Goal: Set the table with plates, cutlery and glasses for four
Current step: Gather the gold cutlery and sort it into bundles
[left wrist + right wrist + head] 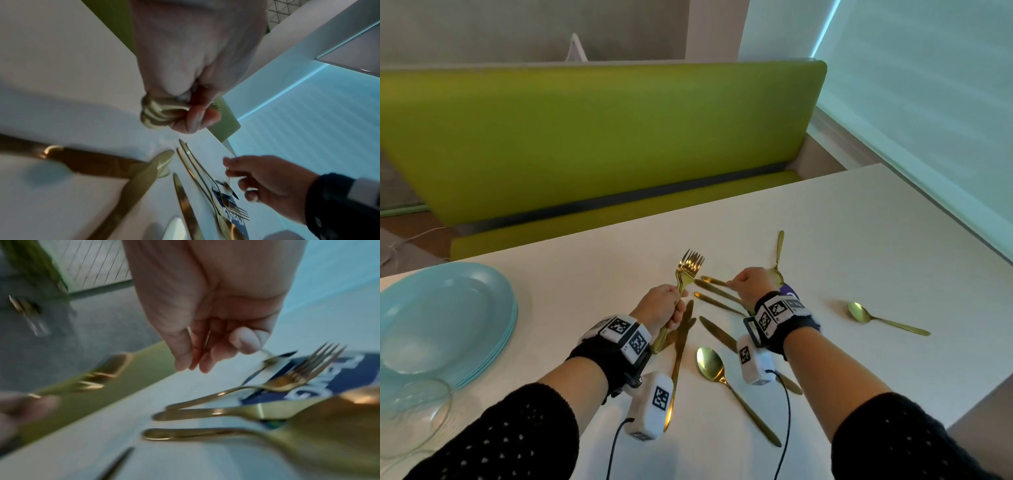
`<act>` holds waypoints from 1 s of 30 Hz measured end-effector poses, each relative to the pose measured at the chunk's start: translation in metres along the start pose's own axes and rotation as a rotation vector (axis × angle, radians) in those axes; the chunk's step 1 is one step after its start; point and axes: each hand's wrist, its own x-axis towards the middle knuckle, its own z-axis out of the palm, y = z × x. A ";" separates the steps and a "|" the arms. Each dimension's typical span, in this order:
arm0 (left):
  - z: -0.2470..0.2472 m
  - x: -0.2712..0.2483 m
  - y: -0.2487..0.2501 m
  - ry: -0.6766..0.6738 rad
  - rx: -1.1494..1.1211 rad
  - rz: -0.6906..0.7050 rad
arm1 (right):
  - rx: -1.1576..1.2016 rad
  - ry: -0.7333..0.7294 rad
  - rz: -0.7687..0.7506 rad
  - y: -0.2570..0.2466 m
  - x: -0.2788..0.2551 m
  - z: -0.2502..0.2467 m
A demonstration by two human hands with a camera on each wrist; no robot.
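My left hand (671, 310) grips a bundle of gold forks (690, 263) by the handles, tines up, above the white table (859, 222); the handle ends (156, 113) stick out below its fist. My right hand (734, 284) hovers just right of it with fingers (183, 363) hanging loosely curled and nothing plainly held. Under it a fork (287, 382) lies beside a knife and a spoon, tines on a blue paper (349, 374). More gold knives (681, 359) and spoons (710, 359) lie scattered near my wrists. A stack of pale blue plates (445, 308) sits at the left.
Clear glassware (414, 411) stands at the near left corner. One spoon (859, 313) lies alone to the right, another (779, 253) beyond my right hand. A green bench (602, 137) runs along the table's far edge, a window blind on the right.
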 end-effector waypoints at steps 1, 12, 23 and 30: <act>-0.003 0.001 0.001 0.016 0.005 0.000 | -0.058 0.043 0.031 0.003 0.007 -0.004; -0.018 0.013 0.002 0.094 -0.001 0.002 | -0.808 -0.023 -0.100 0.020 0.036 0.017; -0.016 0.015 0.012 0.172 0.270 0.120 | -0.853 0.157 -0.444 -0.001 0.012 -0.011; -0.009 0.000 0.015 0.044 0.419 0.152 | -0.992 0.057 -0.908 -0.034 -0.049 -0.001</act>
